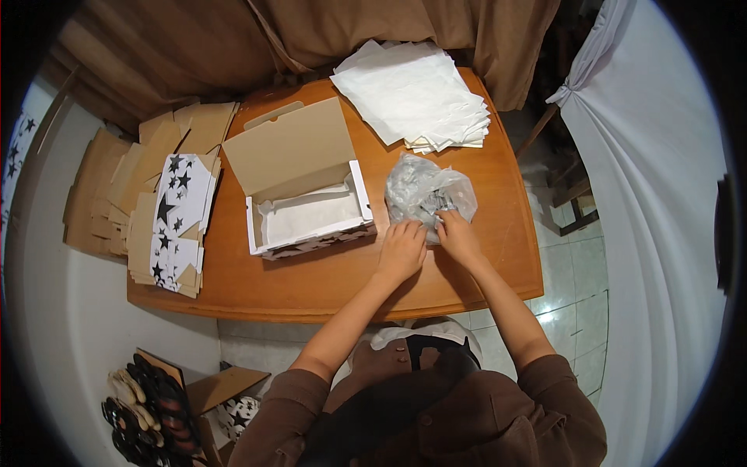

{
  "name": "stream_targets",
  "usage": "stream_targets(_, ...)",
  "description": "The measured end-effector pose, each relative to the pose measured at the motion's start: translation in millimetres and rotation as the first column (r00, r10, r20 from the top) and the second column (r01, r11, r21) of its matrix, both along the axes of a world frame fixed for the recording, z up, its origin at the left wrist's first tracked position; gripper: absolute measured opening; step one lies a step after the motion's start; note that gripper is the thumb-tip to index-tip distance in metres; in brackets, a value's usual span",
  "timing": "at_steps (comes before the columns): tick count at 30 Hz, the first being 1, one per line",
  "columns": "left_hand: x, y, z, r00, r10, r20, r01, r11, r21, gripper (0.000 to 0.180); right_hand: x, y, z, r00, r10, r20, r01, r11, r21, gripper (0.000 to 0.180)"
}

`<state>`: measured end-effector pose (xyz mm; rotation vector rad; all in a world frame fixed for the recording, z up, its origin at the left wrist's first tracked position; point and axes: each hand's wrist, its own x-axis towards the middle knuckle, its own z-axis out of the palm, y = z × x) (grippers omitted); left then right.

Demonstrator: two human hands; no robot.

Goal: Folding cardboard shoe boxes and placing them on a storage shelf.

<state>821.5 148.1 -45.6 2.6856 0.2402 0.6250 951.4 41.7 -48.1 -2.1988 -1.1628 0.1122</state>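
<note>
A crumpled, translucent plastic bag [415, 187] lies on the table in front of me, with grey, hard-to-make-out contents. My left hand [402, 251] grips its near left edge, fingers bent over the plastic. Close beside it, my right hand [459, 236] has its fingers curled into the bag's near right side, near its loose opening; the fingertips are partly hidden. Left of the bag stands an open cardboard box [311, 243], white with black stars outside and brown inside, its lid raised backward. White paper [303, 216] lines the box.
A stack of white paper sheets [420, 93] lies at the table's far right. Flattened cardboard boxes [175, 222], some star-printed, pile up at the left. Footwear [144, 409] hangs or stands at lower left. Brown curtain [179, 54] and white cloth [646, 194] border the wooden table [272, 292].
</note>
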Motion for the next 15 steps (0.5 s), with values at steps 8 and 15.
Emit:
stream_targets(8, 7, -30, -24, 0.976, 0.164, -0.145, -0.128, 0.964, 0.233, 0.041, 16, 10, -15, 0.998, 0.059, -0.001, -0.058, 0.974, -0.220, 0.025)
stream_targets(15, -2, -38, -11, 0.977, 0.199, -0.080, -0.180, 0.964, 0.194, 0.039, 29, -2, -10, 0.990, 0.036, -0.136, -0.024, 0.996, 0.089, 0.023)
